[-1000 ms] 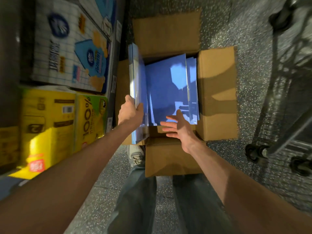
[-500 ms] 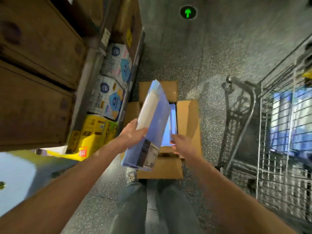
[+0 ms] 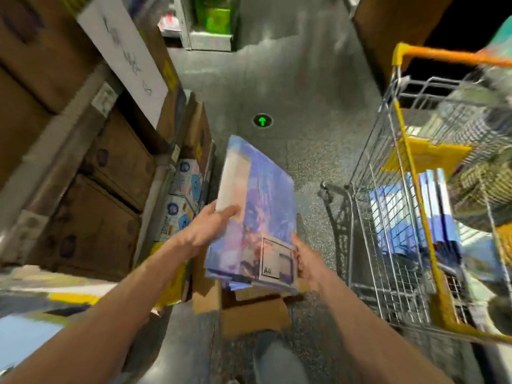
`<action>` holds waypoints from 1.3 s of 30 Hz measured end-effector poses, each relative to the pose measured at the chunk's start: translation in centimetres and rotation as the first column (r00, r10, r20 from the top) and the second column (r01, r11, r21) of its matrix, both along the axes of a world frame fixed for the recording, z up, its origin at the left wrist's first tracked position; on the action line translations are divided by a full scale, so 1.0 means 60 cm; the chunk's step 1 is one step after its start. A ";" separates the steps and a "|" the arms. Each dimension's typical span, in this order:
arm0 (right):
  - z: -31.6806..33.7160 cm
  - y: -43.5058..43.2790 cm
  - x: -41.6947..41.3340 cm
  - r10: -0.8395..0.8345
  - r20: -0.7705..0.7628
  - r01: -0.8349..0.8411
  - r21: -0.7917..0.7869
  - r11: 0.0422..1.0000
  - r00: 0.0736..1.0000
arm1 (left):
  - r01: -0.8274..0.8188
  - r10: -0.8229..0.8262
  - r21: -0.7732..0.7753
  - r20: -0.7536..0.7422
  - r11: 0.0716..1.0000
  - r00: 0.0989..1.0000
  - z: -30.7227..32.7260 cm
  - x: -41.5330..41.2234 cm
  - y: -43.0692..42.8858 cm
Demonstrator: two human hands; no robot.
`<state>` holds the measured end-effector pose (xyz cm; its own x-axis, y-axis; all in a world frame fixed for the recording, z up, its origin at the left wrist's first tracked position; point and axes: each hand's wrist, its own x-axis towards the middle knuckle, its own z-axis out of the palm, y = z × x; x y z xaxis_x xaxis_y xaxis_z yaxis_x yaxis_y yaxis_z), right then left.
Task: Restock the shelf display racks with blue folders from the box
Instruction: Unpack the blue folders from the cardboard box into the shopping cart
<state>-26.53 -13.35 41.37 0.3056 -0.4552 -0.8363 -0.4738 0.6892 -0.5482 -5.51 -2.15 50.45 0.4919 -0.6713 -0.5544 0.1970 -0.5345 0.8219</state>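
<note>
We hold the stack of blue folders (image 3: 257, 206) between 2 hands, above the box (image 3: 255, 314); left hand (image 3: 206, 230) clasps its left long edge, thumb on top; right hand (image 3: 306, 259) grips the near right corner; the long axis runs away from us, far end tipped up; shelving (image 3: 83, 112) lies left, nearer the left hand, so a leftward swing looks likely.

Shop aisle: shelving (image 3: 83, 112) of cartons (image 3: 116, 159), wire shopping trolley (image 3: 393, 217), green floor arrow (image 3: 262, 121).
</note>
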 end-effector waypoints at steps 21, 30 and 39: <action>0.283 0.130 -0.205 -0.394 0.102 0.394 -0.465 0.793 0.913 | -0.031 0.047 -0.222 0.070 0.975 0.996 0.185 -0.197 0.121; 0.329 0.070 -0.337 -0.501 0.077 0.458 -0.543 0.704 0.862 | 0.027 -0.029 -0.277 -0.002 0.961 1.000 0.224 -0.314 0.034; 0.295 -0.051 -0.551 -0.507 -0.164 0.290 -0.657 0.696 0.846 | 0.233 -0.188 -0.268 0.182 0.935 0.965 0.226 -0.515 -0.128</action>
